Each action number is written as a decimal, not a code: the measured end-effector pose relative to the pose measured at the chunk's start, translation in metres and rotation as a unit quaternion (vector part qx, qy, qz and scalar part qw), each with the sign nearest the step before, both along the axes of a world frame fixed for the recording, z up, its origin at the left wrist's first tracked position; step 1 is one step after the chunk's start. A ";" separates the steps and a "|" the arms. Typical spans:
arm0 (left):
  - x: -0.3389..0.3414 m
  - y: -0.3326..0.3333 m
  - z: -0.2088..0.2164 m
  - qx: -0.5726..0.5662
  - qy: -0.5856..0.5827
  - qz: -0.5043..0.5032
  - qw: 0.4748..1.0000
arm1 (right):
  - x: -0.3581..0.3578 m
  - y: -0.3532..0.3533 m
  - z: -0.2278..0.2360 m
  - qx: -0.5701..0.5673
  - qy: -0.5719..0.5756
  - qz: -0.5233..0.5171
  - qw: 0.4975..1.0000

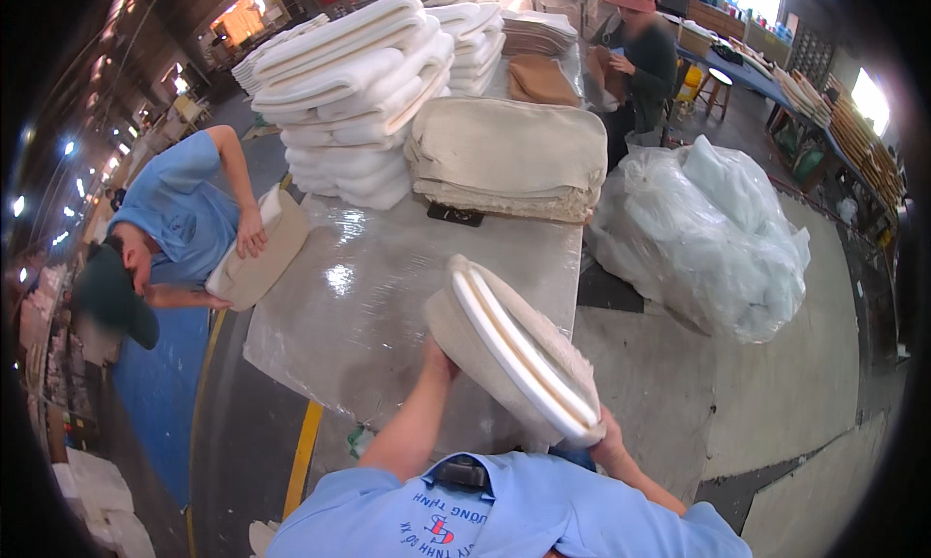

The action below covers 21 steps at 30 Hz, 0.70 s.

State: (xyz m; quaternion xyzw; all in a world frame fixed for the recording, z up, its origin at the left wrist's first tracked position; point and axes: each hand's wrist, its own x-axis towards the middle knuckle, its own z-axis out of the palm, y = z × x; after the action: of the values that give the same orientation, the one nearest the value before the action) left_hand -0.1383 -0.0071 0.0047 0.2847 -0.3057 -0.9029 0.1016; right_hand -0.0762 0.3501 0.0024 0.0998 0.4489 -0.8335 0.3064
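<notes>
Between my two hands is a seat cushion [514, 345], tilted above the table's near edge. Its beige fabric lies open along one long side, and white padding [519, 340] shows inside. My left hand [441, 358] grips its left side, with the fingers mostly hidden beneath the fabric. At the lower right end, my right hand [610, 442] is closed round the corner, its fingers partly hidden. Farther off on the table lies a stack of beige fabric covers [509, 156], with a small dark flat object [455, 215] at its near edge.
Tall stacks of white padding [349, 83] stand on the plastic-covered table [407, 296], with brown fabric pieces [543, 78] behind. On the left a co-worker [184, 199] holds another beige cushion [262, 253]. A large clear plastic bag [713, 233] sits at right; another person [645, 63] stands beyond.
</notes>
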 end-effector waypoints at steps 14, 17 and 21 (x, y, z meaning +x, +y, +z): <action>-0.002 0.024 0.009 0.046 0.109 -0.147 0.982 | -0.041 -0.148 0.073 0.185 0.466 0.170 0.848; 0.007 0.014 0.004 -0.112 0.095 -0.140 0.979 | -0.030 -0.154 0.080 0.093 0.295 0.126 0.943; -0.002 0.032 0.015 -0.190 0.106 -0.125 0.968 | -0.084 -0.148 0.057 0.082 0.189 0.085 0.975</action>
State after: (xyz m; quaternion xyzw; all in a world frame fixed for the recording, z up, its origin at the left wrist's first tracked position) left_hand -0.1400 0.0249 0.0196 0.1219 -0.4919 -0.8591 0.0719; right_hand -0.1601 0.2019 0.0590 -0.0731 0.5725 -0.7682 0.2769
